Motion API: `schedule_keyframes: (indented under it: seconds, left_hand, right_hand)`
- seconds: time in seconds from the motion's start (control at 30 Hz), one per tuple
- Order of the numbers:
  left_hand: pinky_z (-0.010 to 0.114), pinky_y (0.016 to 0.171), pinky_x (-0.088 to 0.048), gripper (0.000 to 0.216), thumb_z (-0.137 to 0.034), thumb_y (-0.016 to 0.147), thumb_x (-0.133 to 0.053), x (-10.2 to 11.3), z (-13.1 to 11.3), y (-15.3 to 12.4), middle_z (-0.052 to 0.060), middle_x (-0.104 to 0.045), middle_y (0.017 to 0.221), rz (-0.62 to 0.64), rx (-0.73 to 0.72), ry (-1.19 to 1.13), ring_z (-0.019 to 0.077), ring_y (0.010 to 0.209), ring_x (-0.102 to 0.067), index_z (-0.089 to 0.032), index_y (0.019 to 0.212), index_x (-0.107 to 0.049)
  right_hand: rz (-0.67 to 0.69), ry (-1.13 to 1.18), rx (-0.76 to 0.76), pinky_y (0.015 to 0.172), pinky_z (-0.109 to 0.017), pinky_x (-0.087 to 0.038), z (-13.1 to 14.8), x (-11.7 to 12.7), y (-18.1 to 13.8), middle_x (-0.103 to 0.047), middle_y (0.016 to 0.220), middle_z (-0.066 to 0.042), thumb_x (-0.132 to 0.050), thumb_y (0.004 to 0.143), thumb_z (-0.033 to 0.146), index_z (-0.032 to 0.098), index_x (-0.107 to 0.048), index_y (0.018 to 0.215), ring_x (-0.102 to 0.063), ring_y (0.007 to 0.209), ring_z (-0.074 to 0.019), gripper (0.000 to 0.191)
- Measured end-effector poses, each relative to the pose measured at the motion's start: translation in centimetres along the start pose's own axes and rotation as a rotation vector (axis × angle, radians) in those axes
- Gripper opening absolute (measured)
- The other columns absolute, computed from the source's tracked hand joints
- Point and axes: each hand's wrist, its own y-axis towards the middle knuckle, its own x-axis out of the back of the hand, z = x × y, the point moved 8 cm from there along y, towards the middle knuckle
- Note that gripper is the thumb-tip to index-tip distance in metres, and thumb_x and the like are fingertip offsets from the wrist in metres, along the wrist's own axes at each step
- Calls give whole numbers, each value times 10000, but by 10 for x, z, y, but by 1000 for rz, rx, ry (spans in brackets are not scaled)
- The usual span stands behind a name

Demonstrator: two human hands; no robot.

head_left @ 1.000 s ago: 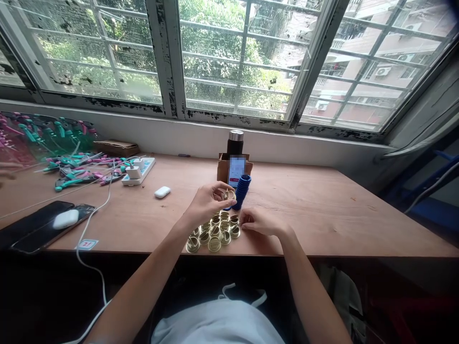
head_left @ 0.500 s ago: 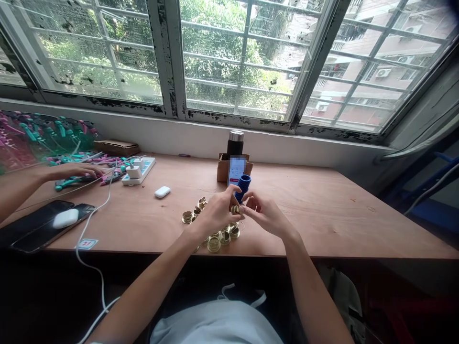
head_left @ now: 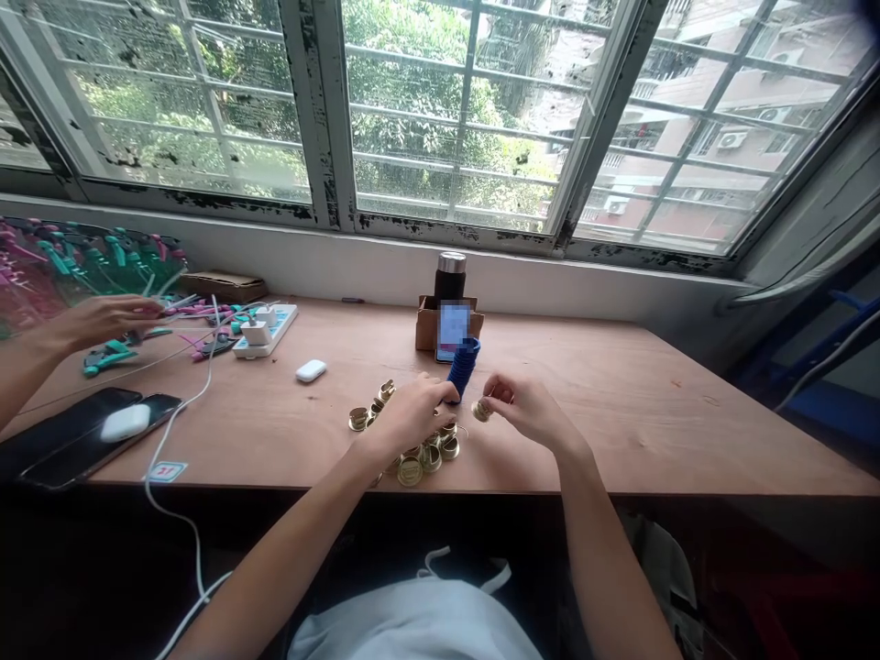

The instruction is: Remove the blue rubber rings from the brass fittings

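Note:
My left hand [head_left: 419,408] is closed around the lower end of a ribbed blue stack [head_left: 464,365], which looks like nested blue rings and tilts with its top away from me. Between the thumb and fingertips of my right hand [head_left: 517,403] is a small round gold-coloured cap [head_left: 479,411], just right of the stack and a little above the table. Several more gold caps [head_left: 411,471] lie in a loose group under and beside my left hand, which partly hides them.
Behind the stack, a phone [head_left: 453,330] leans on a cardboard box [head_left: 425,330] with a black bottle [head_left: 451,280]. At left are a white earbud case [head_left: 312,370], a power strip [head_left: 280,321], cables, dark phones [head_left: 69,440], and another person's hand [head_left: 114,319] among pink and teal items.
My right hand has moved right, away from the stack, with the gold cap. The blue stack has tilted, its top opening less visible. The other person's hand has shifted left.

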Motion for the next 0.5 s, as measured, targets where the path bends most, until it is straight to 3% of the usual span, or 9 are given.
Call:
schedule_keyframes:
  seconds: [0.23,0.5]
  left_hand:
    - [339,809,-467,111,-247,883,-752,-19,14,1,61,-772,940,104,54,90,288,1003,-672,-243,989,-783]
    - [380,822,-489,79,-283,900,-737,-18,13,3,81,-767,949,87,92,137,302,969,-672,-233,921,-794]
  right_hand:
    - [-10,-352,-219,609,-281,-422,-52,11,6,-769,820,-16,-698,853,230,224,-691,824,-680,733,-182,31]
    - [5,-416,-279,606,-286,-396,-63,11,6,-778,878,-38,-698,868,230,223,-704,894,-676,766,-192,28]
